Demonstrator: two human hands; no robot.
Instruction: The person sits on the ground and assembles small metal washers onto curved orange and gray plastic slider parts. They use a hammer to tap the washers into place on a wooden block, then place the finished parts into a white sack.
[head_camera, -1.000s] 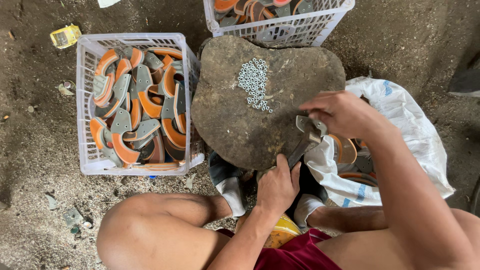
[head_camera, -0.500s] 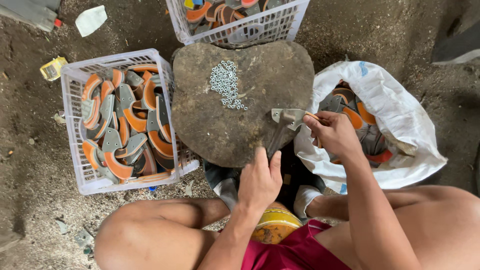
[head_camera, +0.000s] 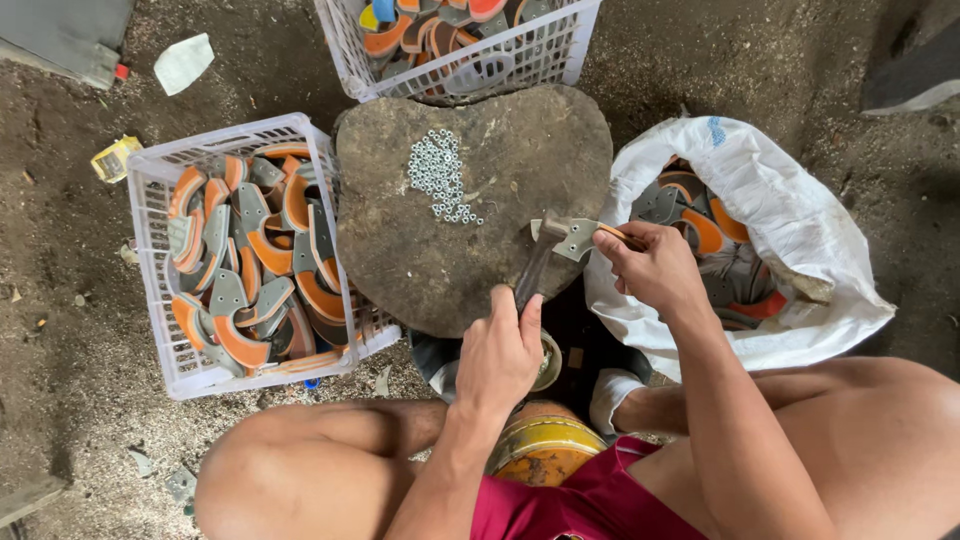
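My left hand (head_camera: 500, 352) grips the dark handle of a hammer (head_camera: 533, 268), whose head rests on the near right edge of a flat round stone (head_camera: 470, 250). My right hand (head_camera: 652, 268) pinches a small grey curved piece with an orange edge (head_camera: 577, 238), laid on the stone right beside the hammer head. A cluster of small silver rivets (head_camera: 438, 175) lies on the middle of the stone, apart from both hands.
A white crate (head_camera: 150, 300) full of grey-and-orange curved pieces stands left of the stone, and another crate (head_camera: 560, 50) stands behind it. On the right an open white sack (head_camera: 800, 230) holds more pieces. A yellow tin (head_camera: 545, 455) sits between my legs on the dirt floor.
My right hand has brought the grey piece from above the sack's edge down onto the stone beside the hammer head. My left hand has stayed on the handle. The view has shifted.
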